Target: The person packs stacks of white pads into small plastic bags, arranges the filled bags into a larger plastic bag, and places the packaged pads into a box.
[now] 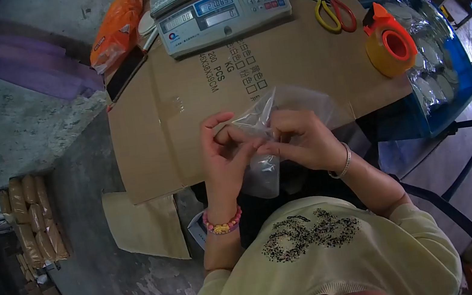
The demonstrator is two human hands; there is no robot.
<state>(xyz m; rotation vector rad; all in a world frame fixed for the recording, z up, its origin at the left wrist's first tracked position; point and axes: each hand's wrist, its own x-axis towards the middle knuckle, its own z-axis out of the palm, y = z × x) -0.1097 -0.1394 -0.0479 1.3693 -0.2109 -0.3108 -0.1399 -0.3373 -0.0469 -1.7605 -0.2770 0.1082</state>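
Observation:
A clear plastic bag (pixel 265 178) hangs between my two hands, just past the near edge of the cardboard sheet (pixel 192 99). My left hand (pixel 225 146) pinches it from one side with thumb and index finger. From the other side my right hand (pixel 302 137) grips the same plastic, its thumb close to the left fingertips. Part of the film spreads up behind my right hand over the cardboard. Whether anything small lies inside the bag I cannot make out.
At the back stands a digital scale (pixel 225 15). Scissors (pixel 335 13) and a tape dispenser (pixel 390 45) lie to the right, beside a blue bin (pixel 451 97) of wrapped items. An orange bag (pixel 118 31) and a dark phone-like slab (pixel 126 75) sit at the left.

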